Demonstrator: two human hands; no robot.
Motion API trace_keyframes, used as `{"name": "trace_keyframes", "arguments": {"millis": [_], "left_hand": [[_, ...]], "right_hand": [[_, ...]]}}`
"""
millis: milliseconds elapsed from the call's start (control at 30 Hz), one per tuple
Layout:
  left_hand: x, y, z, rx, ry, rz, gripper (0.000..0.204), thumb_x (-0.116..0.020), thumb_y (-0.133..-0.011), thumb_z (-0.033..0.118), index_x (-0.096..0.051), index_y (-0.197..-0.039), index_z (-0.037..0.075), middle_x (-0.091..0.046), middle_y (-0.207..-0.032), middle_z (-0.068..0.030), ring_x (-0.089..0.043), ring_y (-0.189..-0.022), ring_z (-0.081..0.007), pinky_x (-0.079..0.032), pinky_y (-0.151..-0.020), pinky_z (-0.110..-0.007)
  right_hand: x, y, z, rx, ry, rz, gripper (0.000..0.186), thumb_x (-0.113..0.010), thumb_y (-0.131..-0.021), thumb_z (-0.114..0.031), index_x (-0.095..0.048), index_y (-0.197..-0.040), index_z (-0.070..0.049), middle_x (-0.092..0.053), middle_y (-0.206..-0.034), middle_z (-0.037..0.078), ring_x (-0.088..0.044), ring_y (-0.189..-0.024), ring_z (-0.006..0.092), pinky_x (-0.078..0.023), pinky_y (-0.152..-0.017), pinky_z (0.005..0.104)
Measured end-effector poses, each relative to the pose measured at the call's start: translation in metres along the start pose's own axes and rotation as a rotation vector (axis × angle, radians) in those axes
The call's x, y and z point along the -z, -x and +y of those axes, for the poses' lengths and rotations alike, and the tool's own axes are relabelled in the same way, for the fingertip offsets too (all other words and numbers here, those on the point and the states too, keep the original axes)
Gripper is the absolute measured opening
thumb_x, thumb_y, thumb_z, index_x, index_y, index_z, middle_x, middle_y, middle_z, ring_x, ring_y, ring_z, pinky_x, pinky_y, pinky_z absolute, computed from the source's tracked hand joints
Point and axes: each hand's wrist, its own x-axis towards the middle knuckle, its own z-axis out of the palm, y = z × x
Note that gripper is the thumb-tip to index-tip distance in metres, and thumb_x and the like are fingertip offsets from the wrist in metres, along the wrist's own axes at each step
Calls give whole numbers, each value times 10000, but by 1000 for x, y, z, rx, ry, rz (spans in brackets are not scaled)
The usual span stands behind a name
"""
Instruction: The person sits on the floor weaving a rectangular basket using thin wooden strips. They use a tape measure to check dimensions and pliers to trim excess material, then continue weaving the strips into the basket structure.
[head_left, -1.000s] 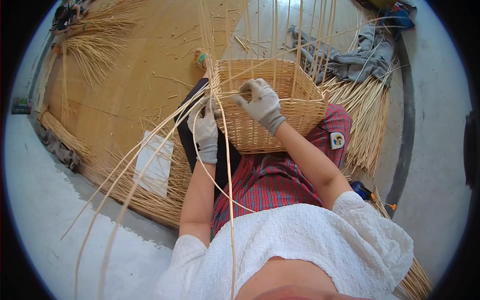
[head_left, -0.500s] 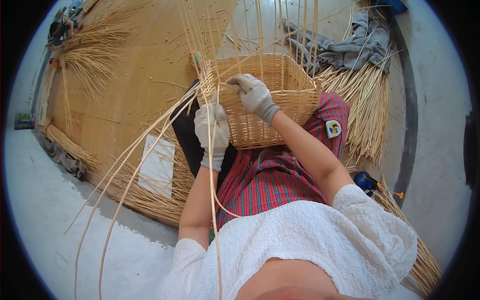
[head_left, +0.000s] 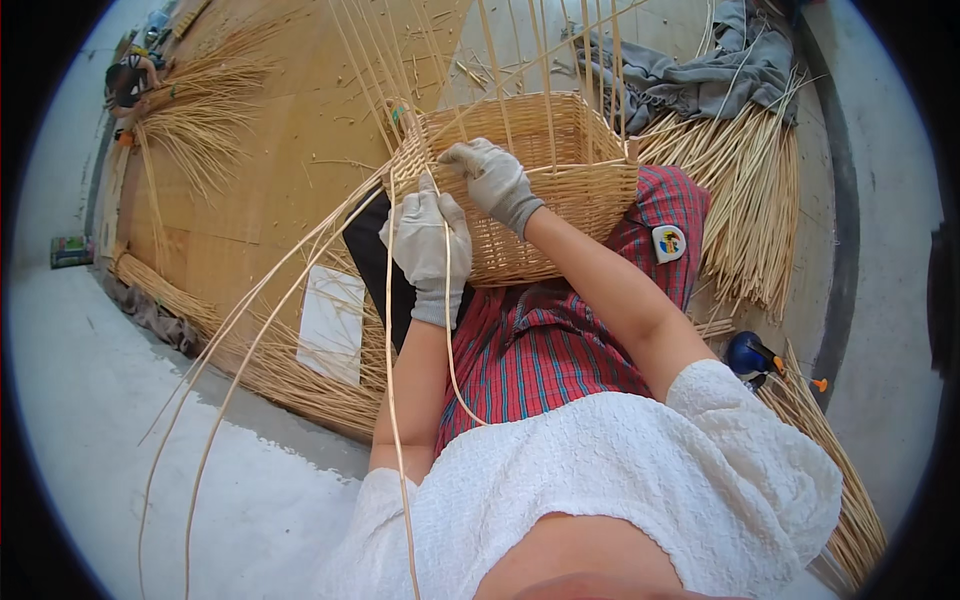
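A half-woven wicker basket (head_left: 550,225) rests on my lap, with tall upright canes rising from its rim. My left hand (head_left: 428,245), in a pale work glove, is closed at its near left corner, fingers up against the weave. Also gloved, my right hand (head_left: 490,180) pinches at the rim just right of that corner; its fingertips partly hide the cane there. Two long cane strands (head_left: 391,350) hang down past my left hand toward my shirt. Further loose weaver canes (head_left: 250,315) trail from the same corner to the lower left.
Cane bundles lie at the right (head_left: 750,215), at the far left (head_left: 205,125) and along the left board edge. A white sheet (head_left: 332,325) lies on the left canes. Grey cloth (head_left: 700,75) covers the far right bundle. A blue spray bottle (head_left: 748,355) stands near my right elbow.
The long strands by my left hand have spread apart, one swinging left. My right hand has shifted slightly left and up along the rim. The whole view has shifted a little.
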Motion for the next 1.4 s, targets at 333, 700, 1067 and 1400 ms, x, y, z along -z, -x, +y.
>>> {"name": "trace_keyframes", "arguments": {"millis": [333,700,1067,1400], "left_hand": [[-41,3,-1,-133,-143,-166,273,-603,-896,315,-639,-924,46,-598,-854,-153,-590,-862,-332,-444,-804,-447],[-30,5,-27,-92,341,-214,238,-521,-988,226,-622,-934,18,-635,-918,-207,-601,-889,-403,-475,-850,-490],[-40,8,-19,-36,380,-231,237,-516,-995,222,-617,-959,11,-640,-936,-212,-595,-935,-411,-470,-871,-488],[-40,8,-14,-2,430,-209,264,-503,-1000,244,-612,-984,4,-641,-954,-222,-592,-934,-419,-467,-874,-499]], "right_hand": [[-6,2,19,43,-24,-16,171,-572,-880,-87,-693,-988,-140,-644,-967,160,-649,-914,383,-529,-796,467],[-2,-3,3,67,-87,-17,280,-599,-839,48,-756,-1033,-80,-678,-961,153,-682,-899,316,-562,-794,362],[9,-3,-3,6,-143,-61,365,-527,-816,98,-755,-1047,-67,-670,-944,148,-687,-895,292,-573,-813,345],[7,-1,-6,24,-125,-8,305,-608,-801,72,-769,-1006,-86,-675,-892,130,-678,-856,279,-562,-768,336]]}}
